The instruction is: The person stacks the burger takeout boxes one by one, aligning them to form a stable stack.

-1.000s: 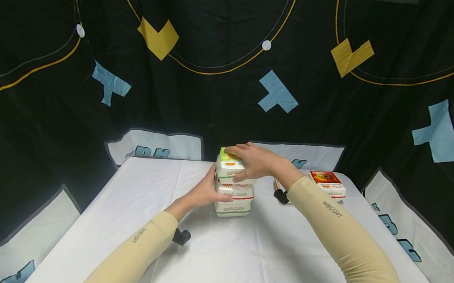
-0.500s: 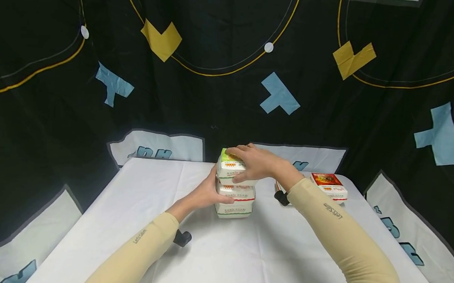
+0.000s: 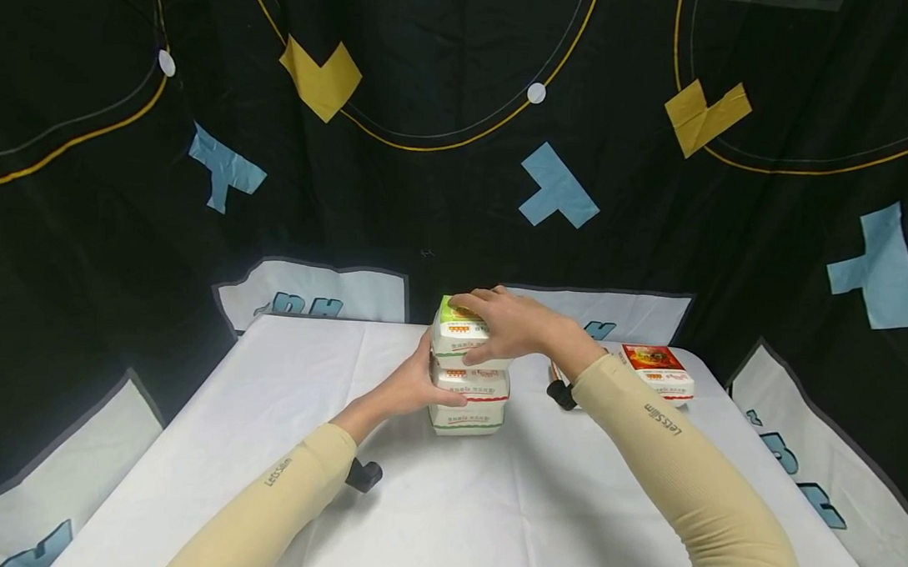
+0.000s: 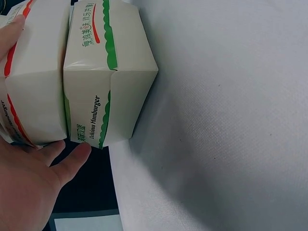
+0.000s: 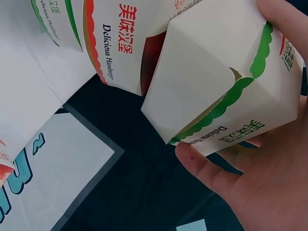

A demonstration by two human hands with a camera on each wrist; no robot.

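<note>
Your stack (image 3: 489,391) is sitting at twelve o'clock on the worktop (image 3: 445,525). Your right hand (image 3: 501,321) is holding the top box (image 3: 454,342), fingers (image 3: 471,301) half open round it, thumb (image 3: 478,352) at six; your left hand (image 3: 413,385) is gripping the middle box (image 4: 41,94), one fingertip (image 4: 85,151) apparently reaching the bottom box (image 4: 91,53). They're looking like thin card, so probably handling light, slick and easy to dent. I'd be taking opposite sides, not pressing down.

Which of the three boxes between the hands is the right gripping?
The topmost box, trimmed in green, is in the right hand. Below it, the middle box has red trim; the bottom box, also green-trimmed, stands lowest.
</note>
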